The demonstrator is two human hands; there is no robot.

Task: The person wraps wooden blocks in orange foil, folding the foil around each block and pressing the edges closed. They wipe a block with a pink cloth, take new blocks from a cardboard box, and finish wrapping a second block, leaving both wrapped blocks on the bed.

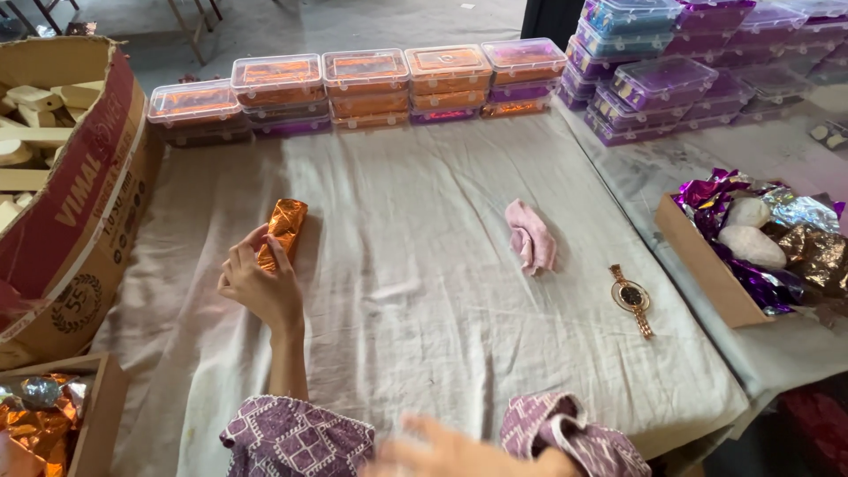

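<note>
Pale cloth covers the worktop [424,291] I am working at, with bare floor showing beyond it at the top of the frame. My left hand [259,284] lies at the centre left, its fingers [240,261] closed around the lower end of an orange foil-wrapped bar [283,231] that rests on the cloth and points up and slightly right. My right hand [442,455] is at the bottom edge, blurred; I cannot tell whether its fingers are spread or closed, and it touches nothing I can see.

Right of centre lies a crumpled pink cloth [531,236], and just below and right of it a gold wristwatch [632,299]. Clear plastic boxes with orange contents [362,84] stand stacked in a row along the far edge, and purple-filled boxes [671,79] are stacked at the upper right. A torn cardboard carton [79,230] of pale blocks fills the left side. A tray of purple foil [707,265] sits at the right edge.
</note>
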